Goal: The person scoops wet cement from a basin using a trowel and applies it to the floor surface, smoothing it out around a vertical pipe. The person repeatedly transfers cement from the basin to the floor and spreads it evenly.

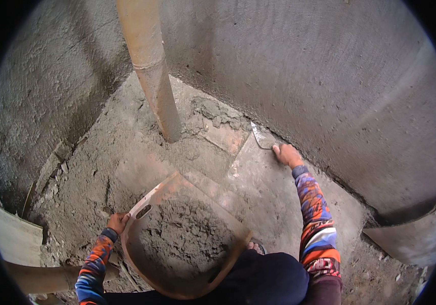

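My left hand (118, 222) is closed on the left rim of a shallow mortar pan (162, 189), beside its slot-shaped handle hole. A heap of grey, crumbly wet mortar (185, 236) fills the pan's middle. Out to the right, my right hand (287, 155) is wrapped round the handle of a trowel (262, 138); the fist hides most of that handle. The trowel's pointed metal blade lies low over the floor, close to the foot of the right wall. Left of the blade, rough mortar (215, 112) lies along the wall's base.
A bamboo pole (149, 71) stands on the floor near the corner between the left wall (60, 66) and the right wall (319, 76). A curved sheet (416, 231) leans at the lower right. Another pole (50, 278) lies at the lower left. My knee (273, 279) is beside the pan.
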The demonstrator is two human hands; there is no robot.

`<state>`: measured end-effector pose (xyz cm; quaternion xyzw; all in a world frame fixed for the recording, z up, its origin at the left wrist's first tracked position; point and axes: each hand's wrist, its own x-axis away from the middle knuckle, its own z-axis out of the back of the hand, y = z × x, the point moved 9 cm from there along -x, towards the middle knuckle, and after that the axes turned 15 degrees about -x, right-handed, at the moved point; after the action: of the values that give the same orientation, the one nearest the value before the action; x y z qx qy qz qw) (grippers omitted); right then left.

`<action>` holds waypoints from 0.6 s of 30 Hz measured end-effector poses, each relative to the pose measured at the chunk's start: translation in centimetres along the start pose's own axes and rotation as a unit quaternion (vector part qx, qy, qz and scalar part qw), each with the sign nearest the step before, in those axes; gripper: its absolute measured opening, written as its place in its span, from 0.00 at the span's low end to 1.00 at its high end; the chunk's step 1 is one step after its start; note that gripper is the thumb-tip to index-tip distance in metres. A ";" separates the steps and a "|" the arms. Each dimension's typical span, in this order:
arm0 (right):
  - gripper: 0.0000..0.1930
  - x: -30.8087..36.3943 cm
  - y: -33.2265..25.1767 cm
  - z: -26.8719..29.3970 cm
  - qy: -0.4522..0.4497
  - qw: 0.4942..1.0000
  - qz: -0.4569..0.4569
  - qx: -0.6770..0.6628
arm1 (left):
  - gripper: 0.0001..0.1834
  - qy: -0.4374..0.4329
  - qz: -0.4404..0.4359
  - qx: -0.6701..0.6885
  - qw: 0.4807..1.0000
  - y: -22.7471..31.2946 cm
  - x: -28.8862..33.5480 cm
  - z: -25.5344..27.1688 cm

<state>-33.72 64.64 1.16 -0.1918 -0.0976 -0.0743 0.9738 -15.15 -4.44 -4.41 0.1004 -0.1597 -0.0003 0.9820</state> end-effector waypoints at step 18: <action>0.26 14.3 -10.6 1.8 0.056 0.968 0.245 0.023 | 0.17 0.000 -0.023 -0.011 1.000 -0.2 -0.4 0.0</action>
<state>-22.04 54.07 9.73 -0.1829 0.0057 0.1581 0.9703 -15.53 -4.61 -4.58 0.0928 -0.1575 -0.0244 0.9828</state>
